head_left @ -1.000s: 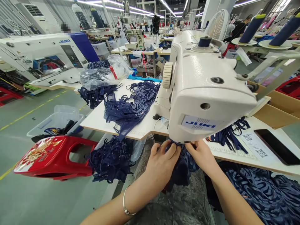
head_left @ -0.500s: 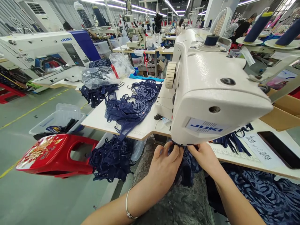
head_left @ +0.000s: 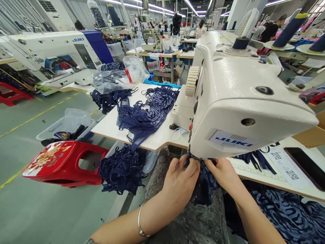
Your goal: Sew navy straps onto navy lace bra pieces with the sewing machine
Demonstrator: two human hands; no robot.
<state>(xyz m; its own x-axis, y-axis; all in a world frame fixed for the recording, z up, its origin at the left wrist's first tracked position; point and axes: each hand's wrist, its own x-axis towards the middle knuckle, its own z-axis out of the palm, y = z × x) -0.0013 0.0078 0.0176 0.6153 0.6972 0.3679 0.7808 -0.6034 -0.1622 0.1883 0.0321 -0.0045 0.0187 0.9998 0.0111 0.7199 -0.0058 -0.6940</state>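
Observation:
Under the head of a white sewing machine (head_left: 236,98), both of my hands grip a navy patterned garment (head_left: 204,184). My left hand (head_left: 181,183), a silver bangle at its wrist, has its fingers curled on the cloth's left side, close to the needle area. On the right side my right hand (head_left: 223,174) pinches the same cloth between thumb and fingers. The machine head hides the needle and the fingertips in part. The garment's lower end hangs down over my lap.
Navy strappy garments (head_left: 149,112) lie piled on the white table (head_left: 106,127). More navy pieces (head_left: 123,167) hang below its left edge, beside a red stool (head_left: 66,162). At right are a phone (head_left: 307,166), a QR-code paper (head_left: 285,167) and patterned fabric (head_left: 289,210).
My view has shifted slightly, so the machine and table sit a little further right. Both hands stay on the garment at the machine, with barely any shift.

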